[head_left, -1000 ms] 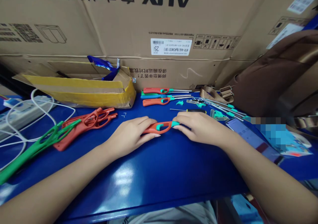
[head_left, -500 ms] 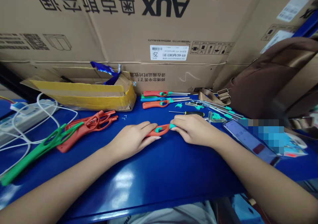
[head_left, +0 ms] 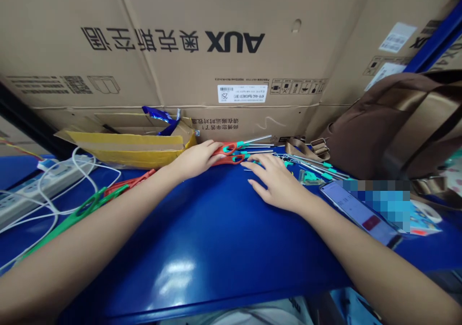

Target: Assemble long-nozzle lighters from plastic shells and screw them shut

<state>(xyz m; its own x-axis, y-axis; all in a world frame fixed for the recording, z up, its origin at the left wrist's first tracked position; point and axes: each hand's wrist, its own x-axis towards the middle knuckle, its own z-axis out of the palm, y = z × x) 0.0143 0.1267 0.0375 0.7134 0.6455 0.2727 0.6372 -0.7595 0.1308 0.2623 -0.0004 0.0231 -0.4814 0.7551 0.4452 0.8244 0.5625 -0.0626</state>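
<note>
Now, grip closed round a red lighter [head_left: 219,150], the left hand [head_left: 197,161] has reached the pile [head_left: 224,160]; the right hand [head_left: 275,181] gapes empty.

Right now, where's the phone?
Head view, right side: the phone lies on the blue table, just right of the right forearm and in front of the brown bag.

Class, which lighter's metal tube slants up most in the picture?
The upper red lighter, at the left hand's fingers: its metal tube slants up rightward, while the other lighters' visible tubes lie nearly level.
</note>
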